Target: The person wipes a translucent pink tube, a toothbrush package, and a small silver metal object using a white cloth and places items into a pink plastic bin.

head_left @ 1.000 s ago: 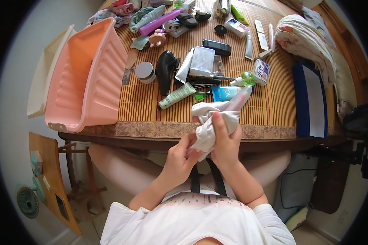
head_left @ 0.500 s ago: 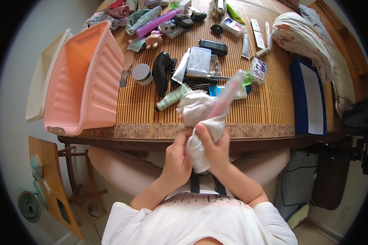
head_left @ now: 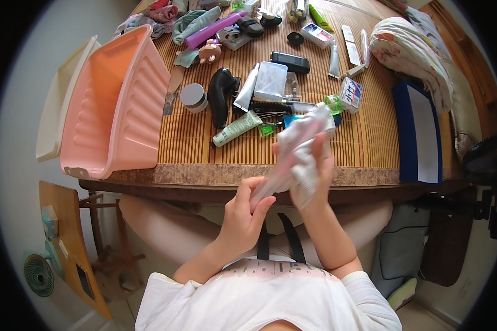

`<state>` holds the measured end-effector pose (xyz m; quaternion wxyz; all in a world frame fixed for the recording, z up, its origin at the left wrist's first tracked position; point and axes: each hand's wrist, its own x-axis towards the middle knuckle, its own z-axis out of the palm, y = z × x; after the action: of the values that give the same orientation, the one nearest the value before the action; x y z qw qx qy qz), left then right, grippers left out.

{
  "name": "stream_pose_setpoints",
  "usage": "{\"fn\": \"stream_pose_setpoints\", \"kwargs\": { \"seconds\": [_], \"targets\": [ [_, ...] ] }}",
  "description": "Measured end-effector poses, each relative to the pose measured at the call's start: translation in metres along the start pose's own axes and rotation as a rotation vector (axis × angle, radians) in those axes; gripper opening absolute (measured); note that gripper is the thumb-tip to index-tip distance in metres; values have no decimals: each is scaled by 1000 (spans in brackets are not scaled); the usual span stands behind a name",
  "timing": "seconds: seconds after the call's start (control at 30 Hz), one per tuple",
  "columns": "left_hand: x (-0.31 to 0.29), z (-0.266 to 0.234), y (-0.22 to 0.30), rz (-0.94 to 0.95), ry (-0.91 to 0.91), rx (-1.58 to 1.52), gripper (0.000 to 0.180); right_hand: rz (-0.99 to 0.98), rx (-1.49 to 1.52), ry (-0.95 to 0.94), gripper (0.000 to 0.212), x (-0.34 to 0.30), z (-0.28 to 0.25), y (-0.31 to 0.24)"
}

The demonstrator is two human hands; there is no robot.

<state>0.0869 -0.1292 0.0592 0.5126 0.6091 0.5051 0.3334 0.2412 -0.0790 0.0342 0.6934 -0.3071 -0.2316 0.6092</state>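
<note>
My left hand (head_left: 241,212) grips the tube (head_left: 269,188) at its lower end, by the table's (head_left: 215,176) near edge. My right hand (head_left: 324,170) clasps the cloth (head_left: 306,155) against its upper part. Bin (head_left: 139,113): near left corner.

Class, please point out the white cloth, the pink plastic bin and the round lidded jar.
White cloth (head_left: 302,166): head view, on its bunched folds.
Pink plastic bin (head_left: 140,110): head view, on its ribbed outer wall.
Round lidded jar (head_left: 193,95): head view, on its lid.

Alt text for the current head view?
Left hand grips a long pinkish object; right hand holds a white cloth against its farther part. Beyond, tubes and boxes clutter a slatted tabletop, with a pink bin at left.
</note>
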Motion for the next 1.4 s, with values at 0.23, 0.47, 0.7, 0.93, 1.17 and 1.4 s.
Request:
{"fn": "stream_pose_setpoints", "kwargs": {
  "seconds": [0.23,0.47,0.7,0.93,1.17,1.4],
  "targets": [
    [5,0,-9,158,-43,-78,48,119,-116,-70,59,-19,20,8],
    [7,-2,-12,148,-48,-18,55,122,-440,-91,39,-22,29,11],
    [4,-1,-24,402,152,300,62,73,-267,-24,53,-22,26,10],
    [50,-51,-5,245,214,-250,72,514,-122,-305,65,-15,12,-1],
    [81,-52,-7,86,-43,-772,42,713,-116,-310,27,-30,35,-6],
    [80,-34,-6,121,63,-984,51,634,-346,-162,46,-36,22,-5]
  ]
}}
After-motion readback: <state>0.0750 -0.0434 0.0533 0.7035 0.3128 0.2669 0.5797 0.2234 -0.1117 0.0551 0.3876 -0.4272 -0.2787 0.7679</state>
